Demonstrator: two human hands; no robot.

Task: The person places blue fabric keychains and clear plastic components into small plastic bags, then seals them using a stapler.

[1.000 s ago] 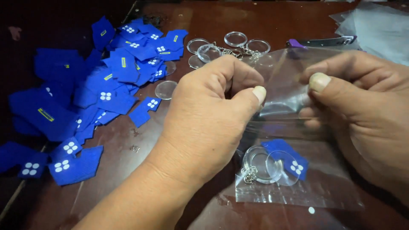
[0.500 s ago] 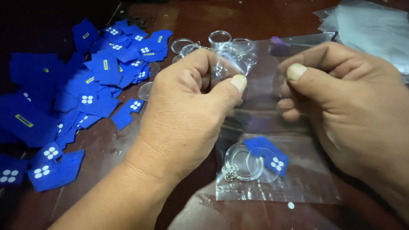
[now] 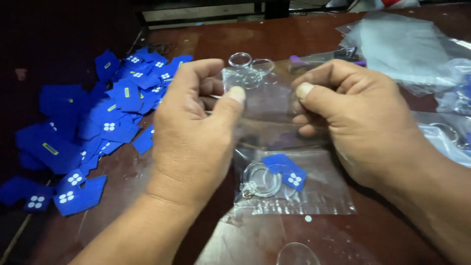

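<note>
My left hand (image 3: 189,142) and right hand (image 3: 360,122) pinch the clear bag (image 3: 289,162) top; I'd press evenly along it, keeping the keyring (image 3: 257,180) and blue tag (image 3: 287,172) low

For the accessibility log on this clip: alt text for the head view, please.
Both hands, left and right, pinch the top of a clear bag holding a blue tag and a clear keyring. It is over a brown table, with blue tags piled on the left and more bags at upper right.
</note>
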